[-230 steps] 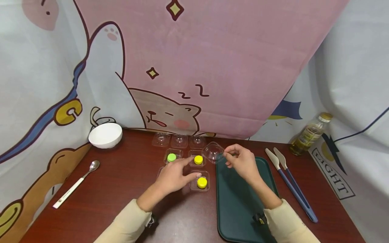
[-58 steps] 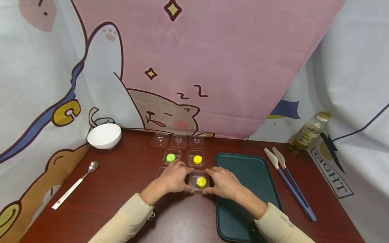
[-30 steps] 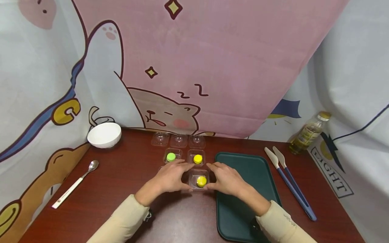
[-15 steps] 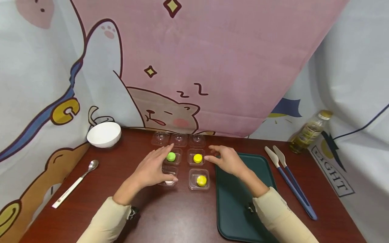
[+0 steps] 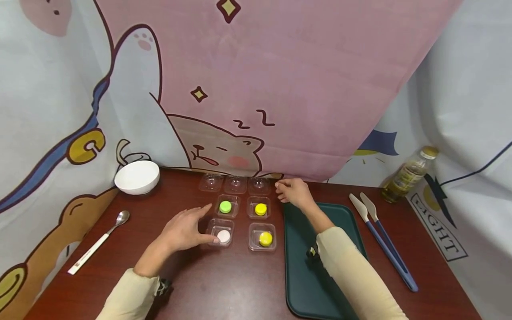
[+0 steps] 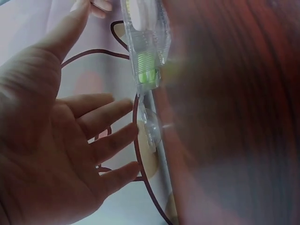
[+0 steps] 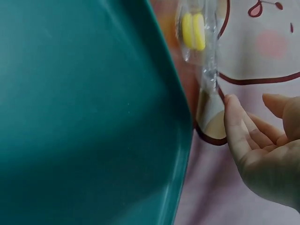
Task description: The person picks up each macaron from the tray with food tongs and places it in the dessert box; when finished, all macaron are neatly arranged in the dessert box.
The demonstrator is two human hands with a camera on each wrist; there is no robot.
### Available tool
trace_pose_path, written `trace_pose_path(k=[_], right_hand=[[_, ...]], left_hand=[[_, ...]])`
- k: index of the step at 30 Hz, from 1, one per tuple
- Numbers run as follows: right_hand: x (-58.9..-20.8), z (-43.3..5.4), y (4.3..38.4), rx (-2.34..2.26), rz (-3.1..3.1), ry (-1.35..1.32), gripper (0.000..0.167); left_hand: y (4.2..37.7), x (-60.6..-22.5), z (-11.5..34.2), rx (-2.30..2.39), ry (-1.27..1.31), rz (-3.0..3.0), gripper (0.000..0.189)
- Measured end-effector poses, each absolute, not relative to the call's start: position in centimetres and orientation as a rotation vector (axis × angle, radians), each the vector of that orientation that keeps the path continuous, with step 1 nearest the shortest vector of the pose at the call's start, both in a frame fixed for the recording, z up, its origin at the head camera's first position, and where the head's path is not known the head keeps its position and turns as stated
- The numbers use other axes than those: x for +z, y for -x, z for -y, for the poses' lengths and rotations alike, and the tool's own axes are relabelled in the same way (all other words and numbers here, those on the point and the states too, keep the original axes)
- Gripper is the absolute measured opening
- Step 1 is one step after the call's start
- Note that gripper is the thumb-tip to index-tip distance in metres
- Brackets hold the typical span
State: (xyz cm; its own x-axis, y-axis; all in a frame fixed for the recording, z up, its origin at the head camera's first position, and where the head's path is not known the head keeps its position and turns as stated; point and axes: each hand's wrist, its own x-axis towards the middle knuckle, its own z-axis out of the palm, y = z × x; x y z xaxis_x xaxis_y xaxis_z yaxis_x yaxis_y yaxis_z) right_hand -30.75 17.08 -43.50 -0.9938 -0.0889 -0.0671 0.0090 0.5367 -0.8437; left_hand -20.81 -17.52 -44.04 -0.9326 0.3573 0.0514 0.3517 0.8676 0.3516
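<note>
My left hand (image 5: 184, 231) is spread at the left side of a clear plastic box with a white macaron (image 5: 223, 237); its thumb tip is at the box's edge and nothing is held. My right hand (image 5: 295, 193) hovers above the tray's back edge, close to the rightmost clear domed lid (image 5: 259, 185). In the right wrist view its fingers (image 7: 234, 126) are loosely bent around nothing. A green macaron (image 5: 225, 207), a yellow macaron (image 5: 261, 209) at the back and another yellow macaron (image 5: 266, 239) in front sit in similar clear boxes. Whether the front one is lidded is hard to see.
Two more clear lids (image 5: 235, 184) lie in the back row by the fabric wall. A dark green tray (image 5: 296, 284) is on the right, then tongs (image 5: 386, 244) and an oil bottle (image 5: 410, 174). A white bowl (image 5: 137, 178) and a spoon (image 5: 100, 242) stand left.
The clear lid my right hand held earlier is out of it. Both hands, lately around the front yellow macaron's box, have parted: left hand leftward, right hand back towards the lids.
</note>
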Motion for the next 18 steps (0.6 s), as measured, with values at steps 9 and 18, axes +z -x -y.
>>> trace_pose_path(k=[9, 18], right_hand=[[-44.7, -16.3, 33.0, -1.540, -2.576, -0.086, 0.035], [-45.6, -15.8, 33.7, -1.556, -2.479, -0.228, 0.034]], left_hand=[[21.0, -44.5, 17.6, 0.632, -0.537, -2.945, 0.098], [20.9, -44.6, 17.5, 0.624, -0.505, -2.903, 0.095]])
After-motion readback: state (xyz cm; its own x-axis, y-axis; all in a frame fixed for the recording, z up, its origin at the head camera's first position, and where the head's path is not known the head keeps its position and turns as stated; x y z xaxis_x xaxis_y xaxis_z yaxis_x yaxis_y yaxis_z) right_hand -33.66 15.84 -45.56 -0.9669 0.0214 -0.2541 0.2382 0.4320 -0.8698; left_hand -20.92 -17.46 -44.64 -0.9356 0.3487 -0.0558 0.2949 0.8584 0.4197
